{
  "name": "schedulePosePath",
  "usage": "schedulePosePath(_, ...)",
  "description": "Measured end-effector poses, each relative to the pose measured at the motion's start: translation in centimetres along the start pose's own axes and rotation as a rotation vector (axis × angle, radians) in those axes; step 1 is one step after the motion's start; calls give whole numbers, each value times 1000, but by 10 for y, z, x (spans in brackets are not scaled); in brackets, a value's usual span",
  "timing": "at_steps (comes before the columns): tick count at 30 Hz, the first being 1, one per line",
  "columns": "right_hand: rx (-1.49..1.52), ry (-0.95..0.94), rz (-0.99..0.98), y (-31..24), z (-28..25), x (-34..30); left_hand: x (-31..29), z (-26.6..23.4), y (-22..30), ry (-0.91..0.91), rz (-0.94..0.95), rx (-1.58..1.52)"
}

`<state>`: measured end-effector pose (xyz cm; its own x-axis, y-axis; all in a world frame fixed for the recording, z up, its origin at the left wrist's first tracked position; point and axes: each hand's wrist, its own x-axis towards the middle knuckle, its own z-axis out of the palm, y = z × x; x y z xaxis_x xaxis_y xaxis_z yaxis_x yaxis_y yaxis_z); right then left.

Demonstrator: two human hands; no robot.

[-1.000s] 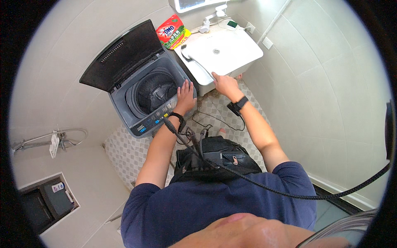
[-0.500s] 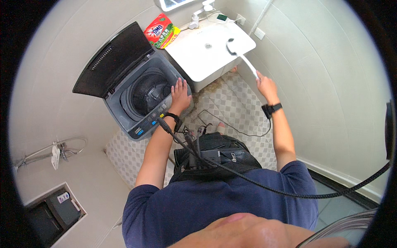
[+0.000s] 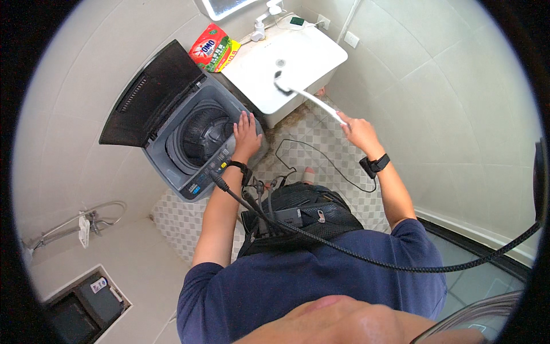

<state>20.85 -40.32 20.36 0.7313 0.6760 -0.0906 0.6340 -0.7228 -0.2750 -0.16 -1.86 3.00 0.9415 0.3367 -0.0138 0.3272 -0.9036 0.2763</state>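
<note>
My right hand (image 3: 363, 137) is closed round the end of a white long-handled brush (image 3: 315, 103). Its rounded head, dark on one side, is over the front part of the white sink (image 3: 312, 49); whether it touches the basin I cannot tell. My left hand (image 3: 247, 139) lies with spread fingers on the grey rim of a top-loading washing machine (image 3: 166, 150), beside its control panel. The machine's dark lid (image 3: 150, 97) stands raised, and the round drum (image 3: 200, 135) inside shows no laundry that I can make out.
A red, green and yellow detergent bag (image 3: 213, 49) stands between lid and sink. A white faucet (image 3: 259, 31) is at the sink's back edge. A thin black cable (image 3: 326, 150) hangs over the tiled floor to my right wrist. A shower hose (image 3: 117, 212) is at the left wall.
My right hand has moved slightly left and nearer, bringing the brush head from the sink's right side toward its front middle. The left hand stays on the machine. The view has shifted a little.
</note>
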Motion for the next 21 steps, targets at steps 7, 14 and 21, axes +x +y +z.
schedulePosePath(7, -106, 176, 291, 96, 7, 55, -1, 0, 2, -4, 2, 27)
schedulePosePath(14, -26, 59, 47, 45, 19, 22, -1, 3, 2, 41, 4, 18)
schedulePosePath(21, -2, -10, -64, -20, 26, -32, -1, 4, -2, 50, 29, 4)
